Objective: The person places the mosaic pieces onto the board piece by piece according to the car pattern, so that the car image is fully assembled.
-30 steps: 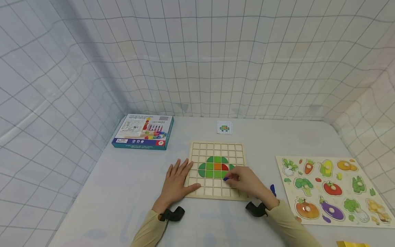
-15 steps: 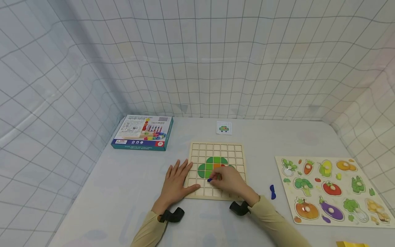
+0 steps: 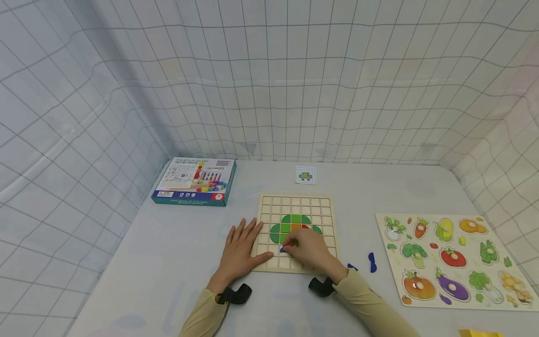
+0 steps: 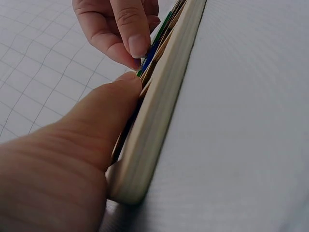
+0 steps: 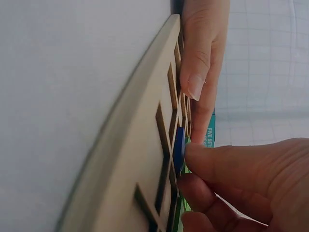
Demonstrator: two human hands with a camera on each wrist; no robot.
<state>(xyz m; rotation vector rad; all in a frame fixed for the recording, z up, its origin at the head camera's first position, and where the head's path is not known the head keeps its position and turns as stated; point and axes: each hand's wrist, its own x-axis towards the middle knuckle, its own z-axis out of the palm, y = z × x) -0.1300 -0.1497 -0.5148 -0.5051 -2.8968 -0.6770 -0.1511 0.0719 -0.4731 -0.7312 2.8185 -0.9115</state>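
Observation:
A wooden grid board [image 3: 264, 266] lies on the table, its middle cells filled with green pieces [image 3: 285, 228] beside an orange piece [image 3: 296, 226] and a partly covered red one [image 3: 305, 226]. My right hand [image 3: 310, 248] pinches a small blue piece [image 5: 179, 150] with a curved edge, low over a cell just below the left part of the green shape. Fingers hide part of that piece in the head view. With fingers spread, my left hand [image 3: 239, 250] rests at the board's left edge, thumb [image 4: 108, 108] reaching over the frame.
Right of the board lie blue pieces [image 3: 372, 262] and a vegetable puzzle board [image 3: 429, 260]. Behind the board is a small picture card [image 3: 305, 175]. A flat toy box [image 3: 195, 181] sits at the back left, and a yellow object [image 3: 480, 333] shows at the lower right edge.
My right hand has carried the blue piece leftward across the board, then slightly down to a cell below the green shape. My left hand has stayed in place.

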